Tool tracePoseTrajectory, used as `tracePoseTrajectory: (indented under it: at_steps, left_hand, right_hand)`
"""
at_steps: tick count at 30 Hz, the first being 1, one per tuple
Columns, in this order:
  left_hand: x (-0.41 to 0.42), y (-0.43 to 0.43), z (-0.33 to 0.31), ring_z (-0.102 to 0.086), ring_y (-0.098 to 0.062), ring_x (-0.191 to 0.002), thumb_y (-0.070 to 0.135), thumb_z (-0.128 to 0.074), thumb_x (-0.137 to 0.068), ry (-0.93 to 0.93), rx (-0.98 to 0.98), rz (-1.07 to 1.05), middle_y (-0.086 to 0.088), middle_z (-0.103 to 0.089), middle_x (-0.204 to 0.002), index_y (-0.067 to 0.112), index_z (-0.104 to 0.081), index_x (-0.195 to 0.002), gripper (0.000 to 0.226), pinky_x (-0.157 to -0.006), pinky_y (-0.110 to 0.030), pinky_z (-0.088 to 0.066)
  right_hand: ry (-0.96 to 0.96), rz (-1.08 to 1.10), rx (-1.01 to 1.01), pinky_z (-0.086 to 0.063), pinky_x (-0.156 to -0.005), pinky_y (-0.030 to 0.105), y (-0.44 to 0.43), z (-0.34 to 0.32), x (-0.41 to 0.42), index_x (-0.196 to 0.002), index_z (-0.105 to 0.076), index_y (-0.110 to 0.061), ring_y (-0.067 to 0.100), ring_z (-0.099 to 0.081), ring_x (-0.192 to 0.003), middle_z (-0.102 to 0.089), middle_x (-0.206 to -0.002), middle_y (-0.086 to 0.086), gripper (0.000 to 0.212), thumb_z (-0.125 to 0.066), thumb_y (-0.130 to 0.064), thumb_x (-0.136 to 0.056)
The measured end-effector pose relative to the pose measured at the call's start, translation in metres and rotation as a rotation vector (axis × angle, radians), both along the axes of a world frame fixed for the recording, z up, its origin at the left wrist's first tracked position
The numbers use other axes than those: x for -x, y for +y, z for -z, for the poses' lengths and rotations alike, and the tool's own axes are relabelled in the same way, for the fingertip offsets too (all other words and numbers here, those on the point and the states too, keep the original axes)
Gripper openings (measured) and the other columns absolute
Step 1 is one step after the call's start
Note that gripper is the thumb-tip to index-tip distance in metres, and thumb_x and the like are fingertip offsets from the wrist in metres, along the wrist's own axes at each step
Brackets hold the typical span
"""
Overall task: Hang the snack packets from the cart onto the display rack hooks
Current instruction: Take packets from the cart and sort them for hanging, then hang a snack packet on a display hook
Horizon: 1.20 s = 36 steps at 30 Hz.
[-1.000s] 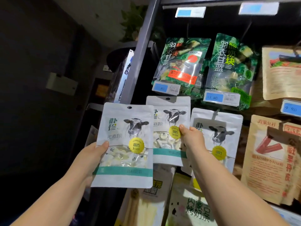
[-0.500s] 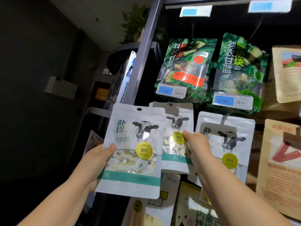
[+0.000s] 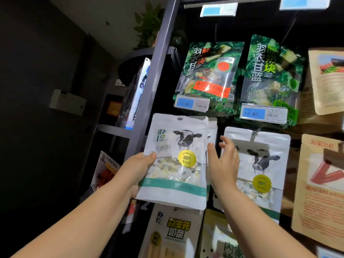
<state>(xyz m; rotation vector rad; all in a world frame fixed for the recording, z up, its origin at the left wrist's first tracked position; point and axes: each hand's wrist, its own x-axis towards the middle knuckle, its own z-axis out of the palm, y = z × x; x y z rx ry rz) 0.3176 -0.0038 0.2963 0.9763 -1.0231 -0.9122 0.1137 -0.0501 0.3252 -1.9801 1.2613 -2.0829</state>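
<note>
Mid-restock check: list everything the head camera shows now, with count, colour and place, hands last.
held cow packet: one, white with teal band, centre.
hanging cow packets: two, white; one at right, one mostly hidden behind the held one.
kale packets: two, green, top row.
price tags: four, blue-white; two under the kale packets, two at top edge.
kraft packets: at least two, brown, right edge.
lower packets: at least two, pale, bottom row.
rack post: one, grey, left of packets.
plant: one, green, top, behind post.
left hand: grips held cow packet's left edge.
right hand: fingers spread, beside its right edge, holding nothing.
</note>
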Motion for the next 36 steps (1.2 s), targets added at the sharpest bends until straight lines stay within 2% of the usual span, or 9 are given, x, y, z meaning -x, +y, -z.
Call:
tracePoseTrajectory:
  at_steps: [2, 4, 7, 11, 19, 23, 27, 31, 36]
  left_hand:
    - [0.006, -0.004, -0.004, -0.069, -0.036, -0.092, 0.037, -0.065, -0.09, 0.002, 0.0, 0.027, -0.013, -0.074, -0.095, 0.015, -0.066, -0.094, 0.022, -0.086, -0.057, -0.054]
    - [0.013, -0.007, -0.008, -0.069, -0.033, -0.084, 0.031, -0.062, -0.093, 0.051, -0.002, 0.054, -0.013, -0.072, -0.093, 0.015, -0.065, -0.094, 0.017, -0.076, -0.05, -0.058]
    - [0.022, -0.012, -0.013, -0.068, -0.029, -0.074, 0.027, -0.06, -0.095, 0.097, -0.003, 0.102, -0.012, -0.072, -0.088, 0.015, -0.064, -0.098, 0.013, -0.062, -0.039, -0.058]
    - [0.027, -0.016, -0.016, -0.067, -0.025, -0.066, 0.027, -0.059, -0.096, 0.091, -0.017, 0.112, -0.008, -0.07, -0.079, 0.016, -0.064, -0.095, 0.012, -0.052, -0.031, -0.057]
    - [0.024, -0.029, -0.023, -0.067, -0.028, -0.072, 0.029, -0.06, -0.095, 0.015, -0.084, 0.077, -0.011, -0.07, -0.084, 0.016, -0.061, -0.095, 0.014, -0.065, -0.035, -0.056]
    - [0.019, -0.046, -0.026, -0.061, -0.023, -0.071, 0.026, -0.059, -0.096, -0.101, -0.045, -0.019, -0.007, -0.065, -0.078, 0.014, -0.06, -0.089, 0.013, -0.07, -0.034, -0.051]
    - [0.016, -0.063, -0.028, -0.064, -0.024, -0.082, 0.03, -0.06, -0.093, -0.201, -0.043, -0.116, -0.009, -0.068, -0.091, 0.008, -0.062, -0.102, 0.023, -0.073, -0.031, -0.05]
    - [0.017, -0.071, -0.023, -0.065, -0.028, -0.092, 0.036, -0.06, -0.092, -0.374, -0.02, -0.294, -0.008, -0.069, -0.102, 0.014, -0.066, -0.108, 0.027, -0.084, -0.039, -0.054]
    - [0.027, -0.067, -0.006, -0.061, -0.028, -0.093, 0.038, -0.061, -0.091, -0.361, 0.034, -0.408, -0.007, -0.062, -0.108, 0.015, -0.049, -0.111, 0.033, -0.082, -0.042, -0.053]
  right_hand:
    - [0.071, -0.106, 0.024, -0.038, -0.096, 0.037, 0.014, 0.001, 0.0, -0.14, -0.036, -0.034, 0.022, -0.046, -0.121, -0.053, -0.127, -0.003, 0.062, -0.038, -0.063, -0.085]
    - [0.14, -0.167, -0.056, -0.041, -0.1, 0.042, 0.018, 0.0, 0.003, -0.142, -0.029, -0.042, 0.021, -0.046, -0.125, -0.05, -0.138, -0.003, 0.061, -0.047, -0.062, -0.087]
    - [0.304, -0.054, -0.083, -0.036, -0.107, 0.041, 0.018, -0.003, 0.009, -0.147, -0.032, -0.037, 0.017, -0.035, -0.136, -0.044, -0.146, -0.007, 0.062, -0.057, -0.047, -0.092]
    - [0.342, -0.038, -0.174, -0.033, -0.104, 0.038, 0.019, -0.007, 0.01, -0.148, -0.032, -0.039, 0.018, -0.03, -0.139, -0.044, -0.146, -0.002, 0.062, -0.056, -0.048, -0.092]
    - [0.431, 0.065, -0.284, -0.034, -0.107, 0.045, 0.019, -0.015, 0.006, -0.152, -0.023, -0.037, 0.024, -0.029, -0.137, -0.05, -0.133, 0.006, 0.069, -0.052, -0.055, -0.092]
    - [0.496, 0.05, -0.384, -0.037, -0.109, 0.043, 0.013, -0.017, 0.007, -0.154, -0.018, -0.034, 0.026, -0.032, -0.14, -0.049, -0.145, 0.0, 0.077, -0.054, -0.058, -0.09]
    - [0.523, 0.043, -0.453, -0.04, -0.107, 0.042, 0.007, -0.016, 0.006, -0.155, -0.01, -0.037, 0.026, -0.034, -0.14, -0.046, -0.148, 0.002, 0.08, -0.055, -0.056, -0.091]
    - [0.547, 0.087, -0.463, -0.043, -0.103, 0.043, 0.002, -0.012, 0.003, -0.154, -0.007, -0.04, 0.03, -0.037, -0.137, -0.045, -0.148, 0.004, 0.083, -0.058, -0.052, -0.09]
    - [0.515, 0.092, -0.431, -0.043, -0.104, 0.045, 0.002, -0.002, 0.003, -0.153, -0.009, -0.041, 0.03, -0.038, -0.135, -0.039, -0.15, 0.006, 0.083, -0.061, -0.052, -0.089]
